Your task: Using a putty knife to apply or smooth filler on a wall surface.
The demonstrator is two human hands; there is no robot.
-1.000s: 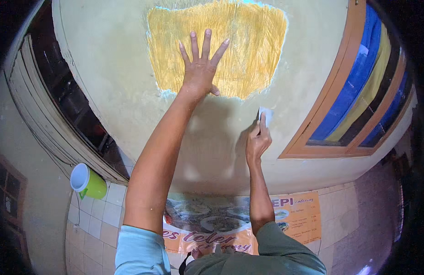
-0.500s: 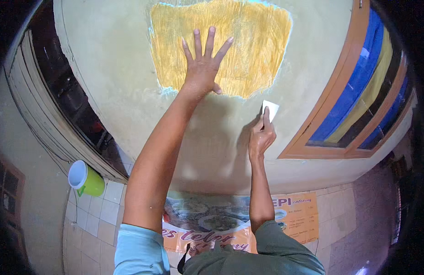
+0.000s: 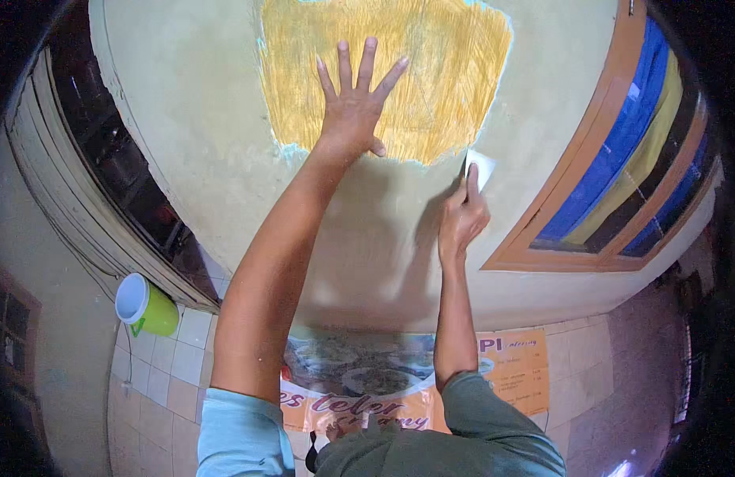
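Observation:
A yellow patch [image 3: 451, 79] with ragged pale-blue edges covers part of the grey-beige wall [image 3: 193, 103] in front of me. My left hand [image 3: 353, 115] lies flat on it with fingers spread, holding nothing, its wrist at the patch's lower edge. To the right, my right hand [image 3: 463, 219] grips a small flat white scraper [image 3: 483, 171], with one finger stretched along its face. The scraper's upper corner is at the lower right corner of the patch. Whether its edge presses on the wall is hard to tell.
A brown-framed window [image 3: 558, 262] with blue and yellow cloth behind it is at right. On the tiled floor at left stands a green bucket [image 3: 159, 314] with a pale inside. A printed orange banner [image 3: 518, 381] lies on the floor below, along the wall's foot.
My right hand has moved up and slightly right with the scraper, reaching the patch's lower right corner. My left hand keeps its place on the patch.

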